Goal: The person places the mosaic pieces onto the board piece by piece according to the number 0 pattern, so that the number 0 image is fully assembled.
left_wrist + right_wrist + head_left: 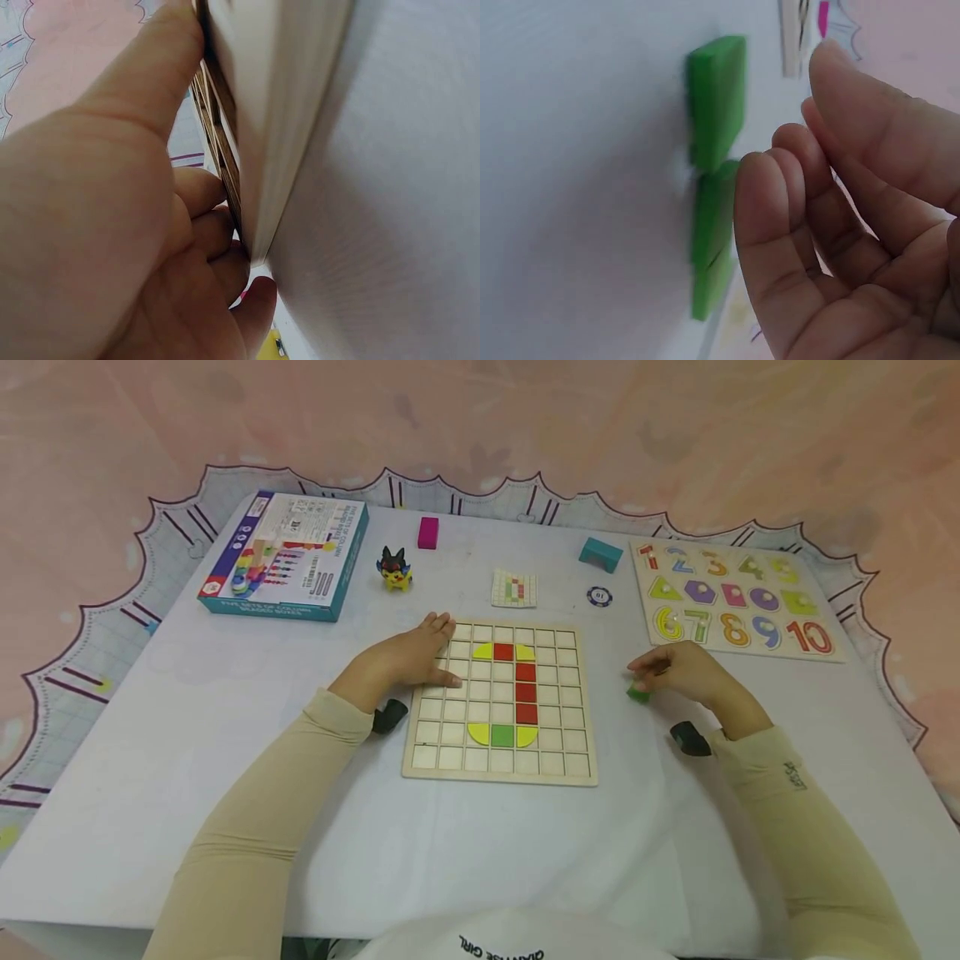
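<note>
A wooden grid board [498,778] lies flat on the table. Set in its cells are several red square tiles [527,692], several yellow rounded tiles [478,734] and one green square tile [502,736]. My left hand [405,657] rests on the board's left side, thumb and fingers spread over the upper left cells. To the right of the board, my right hand [681,670] is low over loose green tiles [637,695]. In the right wrist view these green tiles [718,101] lie on the cloth beside the fingertips, and the thumb stands apart from the fingers, nothing between them.
Behind the board sit a small pattern card [514,588], a poker chip [599,597], a teal block [601,554], a magenta block [428,532] and a toy figure [394,569]. A boxed set [285,556] lies at left, a number puzzle board [738,597] at right.
</note>
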Action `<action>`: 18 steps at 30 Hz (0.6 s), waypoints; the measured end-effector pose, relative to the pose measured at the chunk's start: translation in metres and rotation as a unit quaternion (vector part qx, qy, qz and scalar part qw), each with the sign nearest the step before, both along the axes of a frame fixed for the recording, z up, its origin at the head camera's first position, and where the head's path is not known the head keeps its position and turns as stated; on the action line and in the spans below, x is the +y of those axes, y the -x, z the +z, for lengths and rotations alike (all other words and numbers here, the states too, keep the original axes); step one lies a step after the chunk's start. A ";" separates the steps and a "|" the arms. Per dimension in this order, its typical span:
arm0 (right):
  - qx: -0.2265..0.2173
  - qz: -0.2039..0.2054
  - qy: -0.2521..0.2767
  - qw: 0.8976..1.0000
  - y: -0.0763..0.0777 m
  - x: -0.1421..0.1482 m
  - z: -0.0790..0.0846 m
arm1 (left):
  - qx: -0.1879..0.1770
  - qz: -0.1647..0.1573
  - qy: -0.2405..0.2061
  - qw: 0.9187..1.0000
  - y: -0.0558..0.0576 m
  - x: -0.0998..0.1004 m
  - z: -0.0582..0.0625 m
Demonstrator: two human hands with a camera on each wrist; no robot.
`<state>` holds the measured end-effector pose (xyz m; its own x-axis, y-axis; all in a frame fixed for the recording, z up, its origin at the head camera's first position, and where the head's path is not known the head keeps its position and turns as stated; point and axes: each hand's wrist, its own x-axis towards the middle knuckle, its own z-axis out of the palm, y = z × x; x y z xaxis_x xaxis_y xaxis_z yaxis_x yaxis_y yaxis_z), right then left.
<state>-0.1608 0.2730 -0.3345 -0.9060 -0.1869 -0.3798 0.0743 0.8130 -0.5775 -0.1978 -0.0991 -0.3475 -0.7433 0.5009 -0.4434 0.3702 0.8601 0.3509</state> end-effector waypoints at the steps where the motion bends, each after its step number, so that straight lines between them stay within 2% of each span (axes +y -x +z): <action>1: -0.001 -0.002 -0.001 1.000 -0.001 0.002 -0.002 | -0.001 0.001 -0.001 1.000 0.000 0.000 0.001; 9: 0.023 0.005 -0.015 1.000 -0.005 0.003 -0.011 | -0.001 0.003 -0.003 1.000 0.000 0.001 0.002; 18: 0.036 0.019 -0.035 0.999 -0.008 -0.006 -0.010 | -0.002 0.004 -0.003 1.000 -0.001 0.000 0.002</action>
<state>-0.1528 0.2667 -0.3447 -0.9239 -0.1978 -0.3275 0.0025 0.8528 -0.5222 -0.1969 -0.0988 -0.3459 -0.7457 0.4977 -0.4429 0.3626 0.8609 0.3569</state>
